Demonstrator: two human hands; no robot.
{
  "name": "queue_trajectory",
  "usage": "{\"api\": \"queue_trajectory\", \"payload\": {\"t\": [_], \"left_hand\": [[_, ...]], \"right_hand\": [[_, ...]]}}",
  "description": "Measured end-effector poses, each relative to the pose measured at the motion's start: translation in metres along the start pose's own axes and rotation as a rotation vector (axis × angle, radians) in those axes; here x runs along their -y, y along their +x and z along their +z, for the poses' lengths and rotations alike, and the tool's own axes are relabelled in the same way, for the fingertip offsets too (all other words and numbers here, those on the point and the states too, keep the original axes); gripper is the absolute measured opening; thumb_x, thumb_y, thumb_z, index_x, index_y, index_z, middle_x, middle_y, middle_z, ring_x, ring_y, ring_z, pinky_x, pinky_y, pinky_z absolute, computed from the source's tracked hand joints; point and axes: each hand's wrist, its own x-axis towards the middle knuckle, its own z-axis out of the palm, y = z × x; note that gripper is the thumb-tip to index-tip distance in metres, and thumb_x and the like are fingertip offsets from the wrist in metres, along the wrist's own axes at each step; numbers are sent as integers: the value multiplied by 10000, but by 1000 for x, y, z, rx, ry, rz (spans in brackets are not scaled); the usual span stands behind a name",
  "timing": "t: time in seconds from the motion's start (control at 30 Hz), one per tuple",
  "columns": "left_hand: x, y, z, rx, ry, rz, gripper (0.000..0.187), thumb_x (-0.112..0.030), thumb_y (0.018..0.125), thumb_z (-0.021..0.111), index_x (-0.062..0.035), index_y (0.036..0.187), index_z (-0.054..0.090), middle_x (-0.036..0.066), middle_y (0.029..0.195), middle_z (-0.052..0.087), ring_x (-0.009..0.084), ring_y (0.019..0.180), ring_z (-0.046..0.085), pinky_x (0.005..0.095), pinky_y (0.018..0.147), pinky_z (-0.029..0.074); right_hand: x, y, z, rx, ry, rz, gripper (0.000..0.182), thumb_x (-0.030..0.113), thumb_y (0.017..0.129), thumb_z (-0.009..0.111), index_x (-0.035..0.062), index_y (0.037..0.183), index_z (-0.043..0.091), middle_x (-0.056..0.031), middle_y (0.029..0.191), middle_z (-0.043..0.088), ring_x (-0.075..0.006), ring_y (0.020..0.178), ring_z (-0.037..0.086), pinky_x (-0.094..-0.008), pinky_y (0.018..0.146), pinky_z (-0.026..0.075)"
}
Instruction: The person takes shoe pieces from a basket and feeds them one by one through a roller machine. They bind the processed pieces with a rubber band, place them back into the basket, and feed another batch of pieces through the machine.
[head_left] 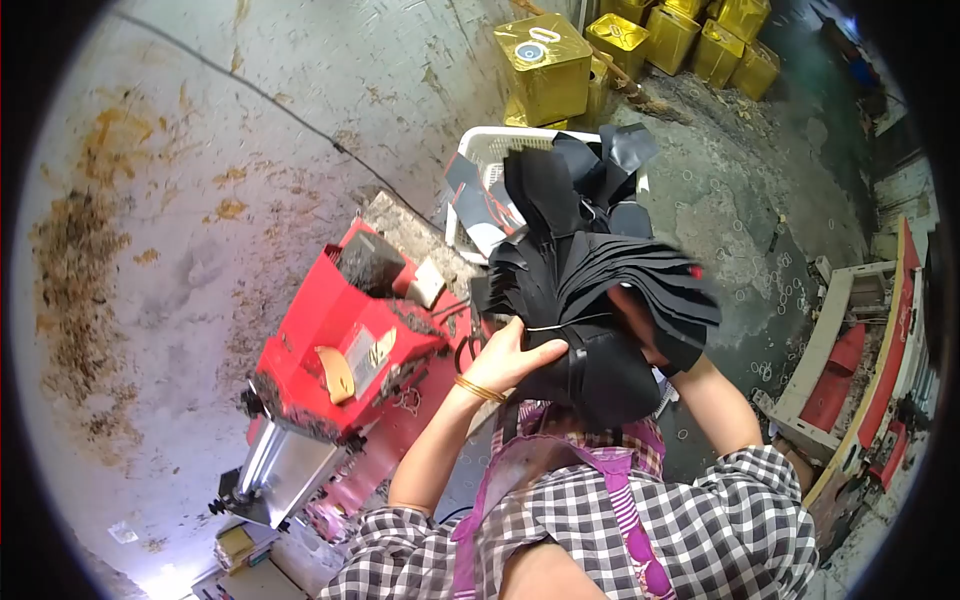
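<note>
A thick bundle of black, leather-like sheets (610, 275) is held up in front of my body, its upper edges fanned out. A thin pale band crosses its middle. My left hand (515, 358) grips the bundle's left side, thumb lying over the front near the band; its other fingers are hidden behind. On the right side, my right hand (640, 325) is wrapped around the sheets, its fingers mostly covered by them. Just beyond the bundle stands a white plastic basket (485, 143) with more black pieces (625, 150) in it.
To the left is a red machine (312, 310) with a metal chute (290, 470) and a yellowish piece (336, 375) on top. Several gold tin cans (545, 70) stand at the back. A red-and-cream frame (850, 350) lies at the right. A stained wall (200, 130) bounds the left.
</note>
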Motion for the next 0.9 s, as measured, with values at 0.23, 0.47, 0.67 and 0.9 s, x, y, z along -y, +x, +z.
{"api": "queue_trajectory", "payload": {"t": [0.23,0.47,0.67,0.9], "left_hand": [[61,-112,52,-120,-194,164,711,-525,789,648,112,1078,522,225,1006,622,248,951,598,354,824,457],[94,-211,122,133,-61,170,339,-308,904,583,27,946,616,129,832,642,179,831,617,267,751,475],[49,-273,91,-432,85,848,173,-186,835,638,-35,919,618,79,935,625,225,874,609,331,783,484],[122,-328,52,-465,982,-270,211,-204,777,664,-56,923,632,79,925,617,256,845,578,363,722,450]], "right_hand": [[-6,-48,71,160,325,866,335,271,906,579,61,1167,581,-54,1090,637,-142,897,623,-287,759,523],[44,-95,123,894,-730,773,455,329,941,460,48,1297,501,-61,1327,513,-127,1207,469,-262,1025,348],[12,-104,153,1426,-1413,257,427,388,896,537,22,1090,642,-120,1051,663,-200,904,640,-301,835,479],[32,-100,179,916,-971,786,1199,710,652,646,-83,1415,169,-228,1395,367,-247,1208,482,-319,987,404]]}}
